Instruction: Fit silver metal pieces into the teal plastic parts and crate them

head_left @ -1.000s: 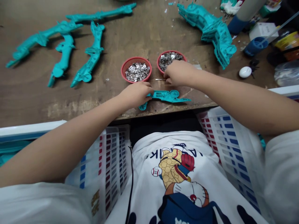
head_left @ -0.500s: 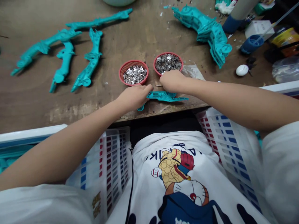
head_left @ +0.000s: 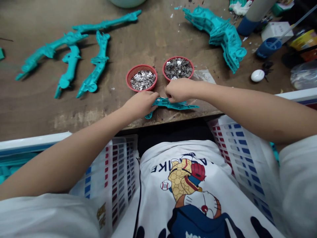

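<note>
teal part [head_left: 175, 104]: flat, branched plastic, lying near the front edge of the wooden table [head_left: 37, 109] | left hand [head_left: 140, 105]: closed, gripping its left end | right hand [head_left: 178, 90]: closed on its middle | left basket [head_left: 129, 78]: red, full of silver flakes [head_left: 143, 80] | right basket [head_left: 178, 57]: red, full of darker flakes [head_left: 178, 68]

Hands: two, folks, the left hand [head_left: 140, 105] and the right hand [head_left: 178, 90]
Loose teal moulded pieces [head_left: 99, 62]: four laid out
Teal moulded piece between the hands [head_left: 174, 103]: one more
Stacked teal moulded heap [head_left: 224, 38]: one
Red round baskets [head_left: 141, 77]: two, both full of silver metal bits [head_left: 143, 80]
White plastic crates [head_left: 116, 178]: two
</note>
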Tool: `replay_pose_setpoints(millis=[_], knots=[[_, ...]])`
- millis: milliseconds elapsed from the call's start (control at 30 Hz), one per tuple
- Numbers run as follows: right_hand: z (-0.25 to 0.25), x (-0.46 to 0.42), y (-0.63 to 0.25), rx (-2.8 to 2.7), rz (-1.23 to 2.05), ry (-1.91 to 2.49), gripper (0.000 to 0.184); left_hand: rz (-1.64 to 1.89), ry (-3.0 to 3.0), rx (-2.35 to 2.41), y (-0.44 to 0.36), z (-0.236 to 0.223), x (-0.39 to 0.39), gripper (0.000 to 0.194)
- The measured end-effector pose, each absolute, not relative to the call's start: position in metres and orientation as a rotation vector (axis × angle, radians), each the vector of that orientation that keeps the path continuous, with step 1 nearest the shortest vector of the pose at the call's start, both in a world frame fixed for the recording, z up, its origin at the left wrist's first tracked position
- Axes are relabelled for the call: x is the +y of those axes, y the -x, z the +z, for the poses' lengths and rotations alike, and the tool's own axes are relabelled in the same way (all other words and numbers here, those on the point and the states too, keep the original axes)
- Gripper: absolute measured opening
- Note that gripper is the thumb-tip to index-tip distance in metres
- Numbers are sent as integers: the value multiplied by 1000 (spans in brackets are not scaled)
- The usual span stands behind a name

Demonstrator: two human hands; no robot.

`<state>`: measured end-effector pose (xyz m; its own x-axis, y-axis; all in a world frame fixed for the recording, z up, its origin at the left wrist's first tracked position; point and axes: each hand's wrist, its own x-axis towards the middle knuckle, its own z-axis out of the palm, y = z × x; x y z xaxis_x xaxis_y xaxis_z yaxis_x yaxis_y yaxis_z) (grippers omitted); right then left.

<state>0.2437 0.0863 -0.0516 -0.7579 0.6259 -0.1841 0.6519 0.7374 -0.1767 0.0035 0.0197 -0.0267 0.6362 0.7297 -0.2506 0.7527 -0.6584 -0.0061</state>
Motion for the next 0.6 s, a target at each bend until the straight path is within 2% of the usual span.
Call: replay_pose_setpoints(millis=[233,400,600], knots=[[-4,64,-231,2575,-259,-1071,40,-341,-2813,1215,-2,-30,15,54],[6,54,-227,2566,-263,-1060,42,-327,-2821,1157,0,-32,16,42],[-4,62,-229,2657,-307,-1060,41,-358,-2850,1151,0,-30,16,51]])
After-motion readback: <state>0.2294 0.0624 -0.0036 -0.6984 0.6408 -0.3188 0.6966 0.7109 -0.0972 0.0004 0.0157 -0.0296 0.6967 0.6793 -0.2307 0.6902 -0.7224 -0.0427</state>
